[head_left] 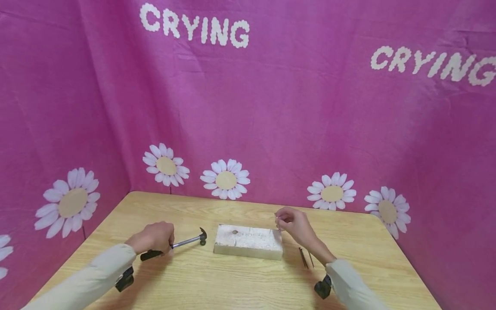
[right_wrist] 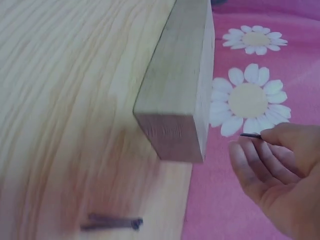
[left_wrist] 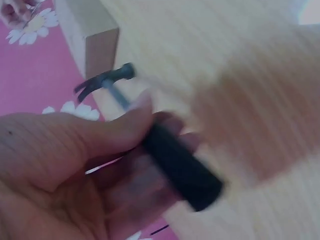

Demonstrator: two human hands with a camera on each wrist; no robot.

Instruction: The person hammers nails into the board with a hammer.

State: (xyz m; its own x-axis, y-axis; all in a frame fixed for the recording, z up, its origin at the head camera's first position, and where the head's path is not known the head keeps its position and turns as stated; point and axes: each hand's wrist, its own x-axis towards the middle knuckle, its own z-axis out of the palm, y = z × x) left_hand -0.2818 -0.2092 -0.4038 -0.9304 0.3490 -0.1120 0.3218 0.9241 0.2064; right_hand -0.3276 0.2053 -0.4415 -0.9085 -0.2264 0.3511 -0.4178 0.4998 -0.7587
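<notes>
My left hand [head_left: 155, 237] grips a claw hammer [head_left: 187, 241] by its black handle, left of the wooden block. In the left wrist view the hammer's dark head [left_wrist: 106, 81] points away toward the block, and the thumb lies along the handle. A nail [right_wrist: 251, 135] is pinched between thumb and fingers of my right hand [head_left: 297, 227], near the right end of the block. The pale wooden block [head_left: 248, 248] lies flat at the middle of the table, its worn white top marked by a dark round spot near the left.
Several loose nails [head_left: 303, 258] lie on the table right of the block, below my right forearm. The wood-grain table [head_left: 217, 288] ends at a pink cloth [head_left: 271, 129] with daisies, which hangs behind it and along both sides.
</notes>
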